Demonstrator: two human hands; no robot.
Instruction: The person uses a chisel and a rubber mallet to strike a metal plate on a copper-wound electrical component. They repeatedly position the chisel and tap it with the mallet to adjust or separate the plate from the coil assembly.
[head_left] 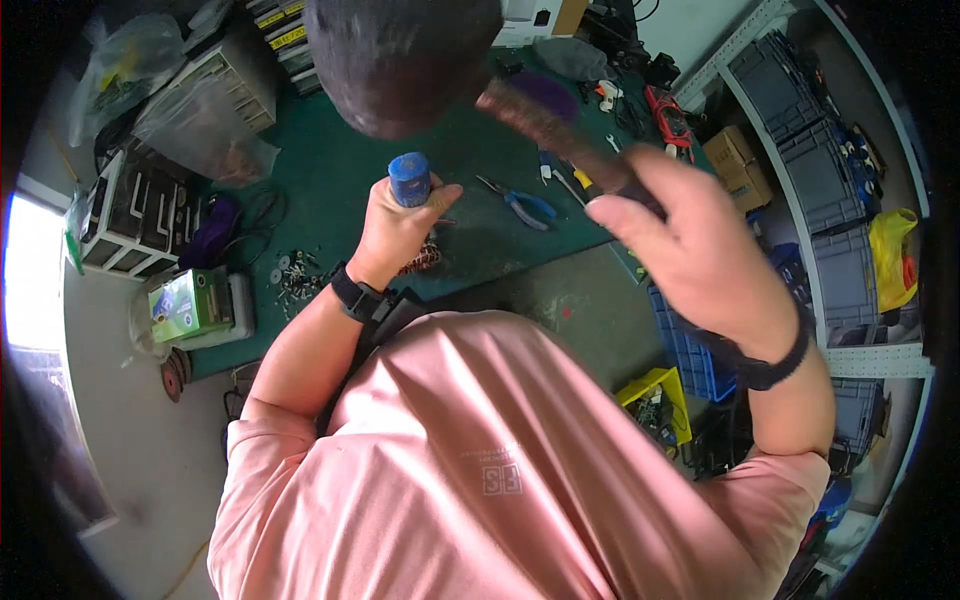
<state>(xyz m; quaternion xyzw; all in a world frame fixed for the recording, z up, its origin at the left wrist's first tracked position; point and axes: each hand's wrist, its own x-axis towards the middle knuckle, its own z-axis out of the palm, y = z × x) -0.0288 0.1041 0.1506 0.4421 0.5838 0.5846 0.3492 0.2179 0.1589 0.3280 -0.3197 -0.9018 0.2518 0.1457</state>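
Observation:
My right hand (690, 235) is closed around the reddish-brown handle of a mallet (400, 60). Its big dark rounded head is raised close to the camera and fills the top middle of the view. Below it, my left hand (395, 225) wraps round a blue-handled tool (409, 180), held upright with the blue butt end facing up. The lower part of that tool is hidden by my fist. There is a gap in the picture between the mallet head and the blue butt. A pair of blue-handled pliers (525, 207) lies on the green bench (330, 160) between my hands.
Small metal parts (295, 278) lie scattered left of my left arm, near a green box (188, 305). A red multimeter (668, 118) sits at the back right. Grey crates (795, 95) fill the right shelves. Below stand a blue basket (690, 345) and a yellow bin (655, 405).

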